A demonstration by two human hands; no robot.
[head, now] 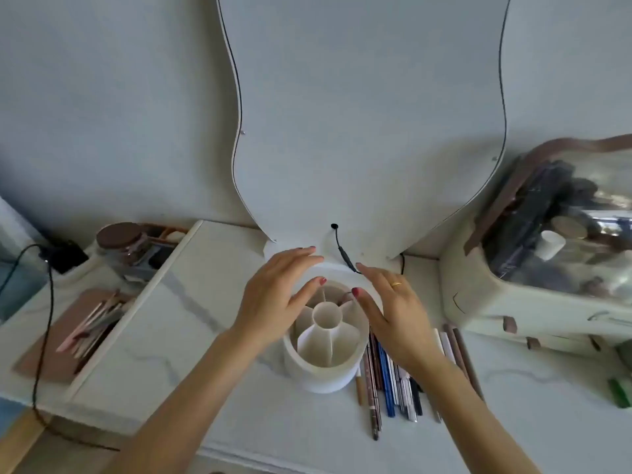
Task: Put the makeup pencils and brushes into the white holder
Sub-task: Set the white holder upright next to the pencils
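A round white holder (319,378) with a centre tube and several wedge compartments stands on the white table, its compartments looking empty. My left hand (273,299) hovers at its left rim, fingers apart, holding nothing. My right hand (393,313), wearing a gold ring, hovers over its right rim, also spread and empty. Several makeup pencils (390,388) lie side by side on the table just right of the holder, partly hidden under my right wrist. Several brushes (92,323) lie on a brown tray at the far left.
A wavy-edged mirror (369,131) leans on the wall behind the holder, with a black cable (342,251) at its base. A cosmetics case (533,268) with a clear lid stands right. A jar (123,248) and a black cord (44,336) are left. Green item (619,391) far right.
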